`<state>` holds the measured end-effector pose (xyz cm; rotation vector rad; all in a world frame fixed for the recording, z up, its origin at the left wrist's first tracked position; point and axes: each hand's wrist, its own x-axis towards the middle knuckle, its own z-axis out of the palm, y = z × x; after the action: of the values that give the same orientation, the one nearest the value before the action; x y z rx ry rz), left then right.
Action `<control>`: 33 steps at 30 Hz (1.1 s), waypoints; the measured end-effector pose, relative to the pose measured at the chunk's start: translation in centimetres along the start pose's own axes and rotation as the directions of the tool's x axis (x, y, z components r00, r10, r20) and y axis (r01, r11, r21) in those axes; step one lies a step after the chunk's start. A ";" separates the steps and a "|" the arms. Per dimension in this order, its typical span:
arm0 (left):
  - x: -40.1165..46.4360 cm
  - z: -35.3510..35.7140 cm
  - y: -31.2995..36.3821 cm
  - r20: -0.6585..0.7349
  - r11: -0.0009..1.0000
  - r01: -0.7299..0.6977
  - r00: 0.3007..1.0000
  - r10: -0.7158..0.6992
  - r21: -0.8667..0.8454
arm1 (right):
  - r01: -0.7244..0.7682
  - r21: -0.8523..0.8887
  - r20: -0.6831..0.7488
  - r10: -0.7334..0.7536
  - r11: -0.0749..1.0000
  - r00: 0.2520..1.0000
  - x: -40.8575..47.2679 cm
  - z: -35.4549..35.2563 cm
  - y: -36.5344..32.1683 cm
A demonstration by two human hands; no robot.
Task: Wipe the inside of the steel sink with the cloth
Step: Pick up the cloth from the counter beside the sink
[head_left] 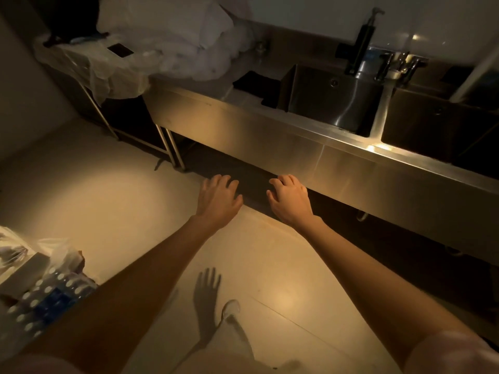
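Note:
A steel sink point(318, 90) is set into a long steel counter at the upper right, and a second basin point(421, 122) lies to its right. A dark cloth point(256, 86) lies on the counter just left of the first sink. My left hand point(218, 201) and my right hand point(290, 199) are stretched forward, palms down, in front of the counter's steel front panel and below its top. Both hold nothing, with fingers loosely bent. Neither hand touches the cloth or the sink.
A black tap point(360, 41) and steel lever taps point(399, 63) stand behind the basins. White bags and plastic sheeting point(172, 36) pile on the counter's left end. A pack of water bottles point(40, 300) sits at the lower left. My shoe point(231, 307) is on the pale floor.

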<state>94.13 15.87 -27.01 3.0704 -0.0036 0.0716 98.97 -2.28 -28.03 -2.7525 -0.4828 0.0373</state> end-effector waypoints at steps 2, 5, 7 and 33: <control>2.8 -0.7 -2.7 -0.033 1.000 0.009 0.999 -0.008 0.015 | 0.025 -0.010 -0.003 -0.025 1.000 1.000 3.4 -0.1 -1.4; 6.5 -1.4 -6.3 -0.051 0.999 0.020 0.999 -0.019 0.031 | 0.044 -0.006 -0.029 -0.044 0.999 0.999 8.3 -0.3 -3.7; 8.6 -1.4 -8.0 -0.046 0.999 0.017 0.999 -0.015 0.035 | 0.039 0.008 -0.039 -0.038 0.999 0.998 11.1 -0.1 -4.8; 35.9 1.8 -12.9 -0.014 0.999 -0.033 0.999 0.033 -0.043 | -0.015 -0.029 0.031 0.016 0.999 0.999 37.2 2.9 0.5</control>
<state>130.14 28.61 -28.00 3.0267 -0.0543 0.0926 133.89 10.69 -29.69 -2.7875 -0.4741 0.0772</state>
